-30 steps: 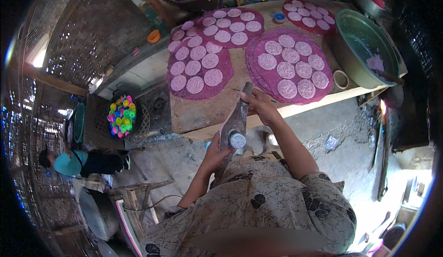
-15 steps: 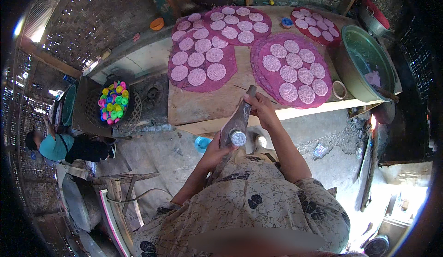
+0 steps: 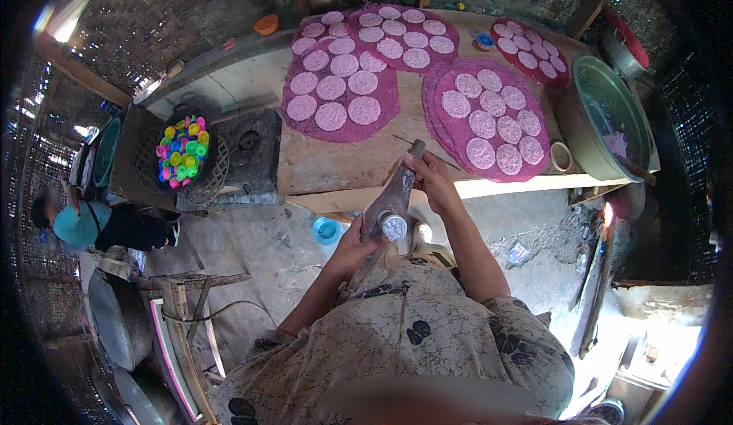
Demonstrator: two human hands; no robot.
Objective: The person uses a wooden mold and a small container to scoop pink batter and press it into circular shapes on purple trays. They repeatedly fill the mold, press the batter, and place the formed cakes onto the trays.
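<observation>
My left hand (image 3: 356, 248) and my right hand (image 3: 432, 180) both hold a dark wooden hand press (image 3: 391, 194) in front of my body. The right hand is closed around its narrow far end, while the left grips the wide near part. A round metal cylinder (image 3: 393, 227) with something pale in it is set in the press's wide part. Beyond it, on the wooden table (image 3: 405, 119), lie round pink mats bearing pale pink lacy discs; the stacked mats (image 3: 454, 144) are nearest my right hand. A thin stick (image 3: 427, 152) lies near the table's front edge.
At the right end of the table stands a large green basin (image 3: 584, 119), with a small bowl (image 3: 561, 157) beside it. Burning wood (image 3: 608, 215) is low on the right. Left are a basket of colourful small cups (image 3: 183, 154) and a person in teal (image 3: 76, 225). A blue bowl (image 3: 326, 231) sits on the floor.
The whole view has shifted slightly, with the table's left part tilting upward. Both hands keep their hold on the wooden press, which stays nearly in place.
</observation>
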